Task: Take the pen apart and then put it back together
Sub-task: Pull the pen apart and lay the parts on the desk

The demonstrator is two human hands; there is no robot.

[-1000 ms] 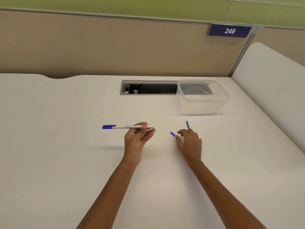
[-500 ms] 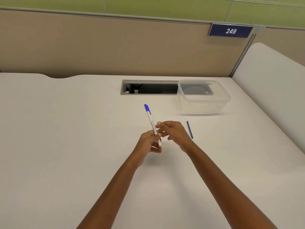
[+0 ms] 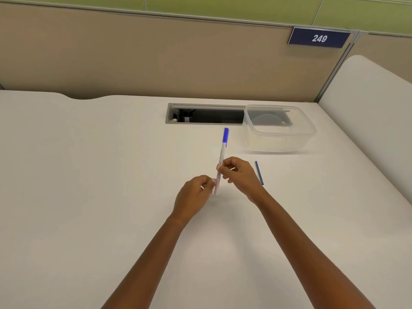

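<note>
The white pen barrel (image 3: 220,161) with its blue cap (image 3: 225,136) points away from me, tilted up above the white table (image 3: 89,175). My left hand (image 3: 194,195) grips the barrel near its lower end. My right hand (image 3: 239,175) pinches the barrel a little higher, its fingers curled. The thin dark blue refill (image 3: 259,172) lies on the table just right of my right hand, apart from it. The small blue end plug is not visible.
A clear plastic container (image 3: 279,128) stands behind the refill at the back right. Left of the container, a cable slot (image 3: 205,115) is cut into the table. A beige partition with a sign reading 249 closes off the back.
The pen swung from pointing left to pointing away from me. My right hand left the table, where the small blue plug lay, and came to the barrel. The plug is out of sight.
</note>
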